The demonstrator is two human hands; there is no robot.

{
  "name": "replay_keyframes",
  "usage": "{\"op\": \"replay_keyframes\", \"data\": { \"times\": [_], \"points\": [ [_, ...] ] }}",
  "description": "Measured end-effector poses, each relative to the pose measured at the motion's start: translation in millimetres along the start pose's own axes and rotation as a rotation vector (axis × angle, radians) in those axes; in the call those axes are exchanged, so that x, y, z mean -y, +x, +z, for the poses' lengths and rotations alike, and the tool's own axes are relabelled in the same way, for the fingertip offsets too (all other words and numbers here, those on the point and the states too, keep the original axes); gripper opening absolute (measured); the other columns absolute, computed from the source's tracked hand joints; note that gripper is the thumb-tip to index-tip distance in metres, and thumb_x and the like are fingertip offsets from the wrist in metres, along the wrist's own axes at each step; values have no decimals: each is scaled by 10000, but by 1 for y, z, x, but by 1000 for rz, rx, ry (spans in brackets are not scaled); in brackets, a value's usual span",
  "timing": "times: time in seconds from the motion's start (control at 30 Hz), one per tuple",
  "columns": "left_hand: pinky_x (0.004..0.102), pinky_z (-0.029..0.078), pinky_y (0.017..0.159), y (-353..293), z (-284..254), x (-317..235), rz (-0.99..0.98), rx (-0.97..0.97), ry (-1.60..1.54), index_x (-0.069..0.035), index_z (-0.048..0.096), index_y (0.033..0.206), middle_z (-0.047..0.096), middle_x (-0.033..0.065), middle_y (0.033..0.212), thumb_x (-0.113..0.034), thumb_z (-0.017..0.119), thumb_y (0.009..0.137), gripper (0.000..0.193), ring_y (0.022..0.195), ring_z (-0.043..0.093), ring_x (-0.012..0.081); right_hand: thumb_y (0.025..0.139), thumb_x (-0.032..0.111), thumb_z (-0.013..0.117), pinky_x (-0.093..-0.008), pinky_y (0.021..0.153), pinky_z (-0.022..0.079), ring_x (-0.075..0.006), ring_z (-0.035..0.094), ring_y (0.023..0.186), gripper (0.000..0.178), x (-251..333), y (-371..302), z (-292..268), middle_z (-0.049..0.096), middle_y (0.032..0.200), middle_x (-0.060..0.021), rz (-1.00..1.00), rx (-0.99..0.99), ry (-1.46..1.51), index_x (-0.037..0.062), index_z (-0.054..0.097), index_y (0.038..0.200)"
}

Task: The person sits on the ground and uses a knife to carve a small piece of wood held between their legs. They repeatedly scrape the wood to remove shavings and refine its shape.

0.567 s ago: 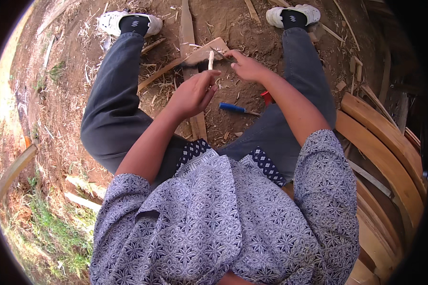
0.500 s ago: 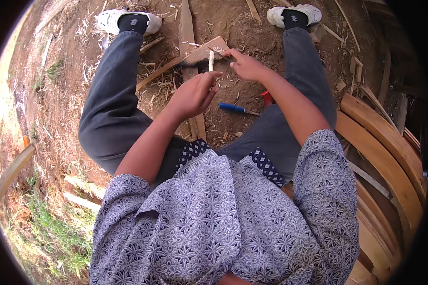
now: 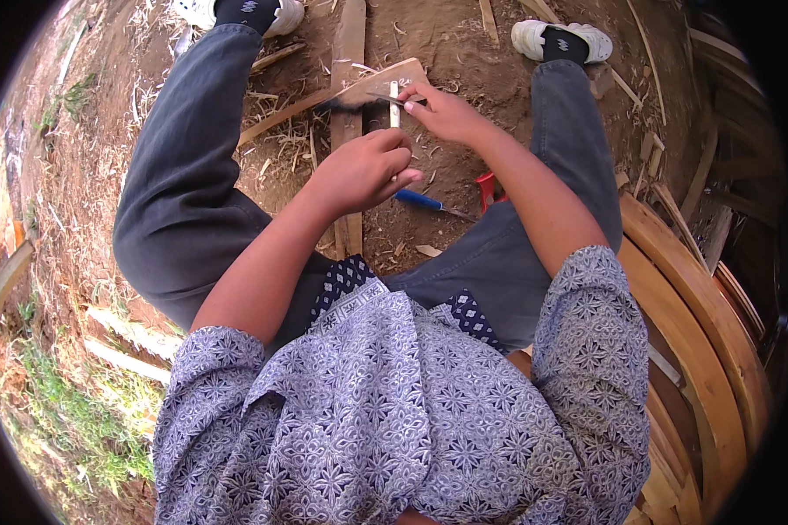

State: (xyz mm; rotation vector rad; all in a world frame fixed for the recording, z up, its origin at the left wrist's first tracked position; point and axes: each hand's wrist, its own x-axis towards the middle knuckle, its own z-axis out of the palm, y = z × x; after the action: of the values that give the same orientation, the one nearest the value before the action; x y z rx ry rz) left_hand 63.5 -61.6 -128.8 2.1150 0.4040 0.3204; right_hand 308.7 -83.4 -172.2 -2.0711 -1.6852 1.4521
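My left hand (image 3: 369, 171) is closed round a slim, pale wooden stick (image 3: 395, 114), which stands up out of the fist, away from me. My right hand (image 3: 442, 114), just beyond and to the right, grips a knife (image 3: 382, 97). Its thin dark blade points left and crosses the stick near the upper part. The knife's handle is mostly hidden in my fingers. Below the hands, a blue-handled tool (image 3: 418, 200) with a metal shaft lies on the ground between my legs. Beside it is a red object (image 3: 487, 187), partly covered by my right thigh and forearm.
Past the hands, a flat board (image 3: 403, 70) with a blackened edge lies across a long plank (image 3: 348, 44). Shavings and wood scraps litter the brown soil. Curved wooden beams (image 3: 700, 297) are stacked at my right. Grass (image 3: 79, 411) and pale wood pieces lie at the left.
The knife has swung from pointing up-left to lying nearly level across the stick. My left fist has turned slightly, and the whole view has shifted a little.
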Motion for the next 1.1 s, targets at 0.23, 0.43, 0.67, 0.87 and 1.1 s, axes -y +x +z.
{"op": "replay_keyframes", "data": {
  "times": [0.23,0.43,0.67,0.87,1.1],
  "points": [
    [486,508,794,4,3,4,-98,-34,-82,25,634,899,600,172,936,-279,558,1074,359,886,632,398,1017,373,647,-420,849,533,-293,708,950,309,-11,9,9,736,1011,-154,-11,-59,-3,118,659,1192],
    [498,489,777,8,8,12,-99,-96,-100,40,624,895,576,187,921,-245,531,1090,358,850,613,412,1029,350,669,-349,699,517,-158,681,719,300,12,-15,1,717,813,-74,69,-51,22,71,644,1135],
    [490,510,785,13,14,17,-86,-152,-123,52,634,840,608,191,878,-276,553,1083,415,836,625,406,1020,397,649,-428,772,527,-310,702,861,335,15,-19,1,722,915,-156,52,-95,-92,87,641,1146],
    [495,497,781,13,22,20,-64,-104,-91,51,618,858,600,187,897,-222,570,1071,350,850,614,410,1025,444,608,-495,855,531,-403,707,990,352,16,-14,3,742,1025,-184,147,-50,-188,134,640,1187],
    [497,500,779,10,25,17,-61,-104,-81,48,625,851,596,183,893,-230,580,1063,352,842,606,408,1027,463,604,-507,873,528,-417,703,1013,372,12,-10,12,739,1044,-196,150,-112,-205,136,628,1203]
  ]
}}
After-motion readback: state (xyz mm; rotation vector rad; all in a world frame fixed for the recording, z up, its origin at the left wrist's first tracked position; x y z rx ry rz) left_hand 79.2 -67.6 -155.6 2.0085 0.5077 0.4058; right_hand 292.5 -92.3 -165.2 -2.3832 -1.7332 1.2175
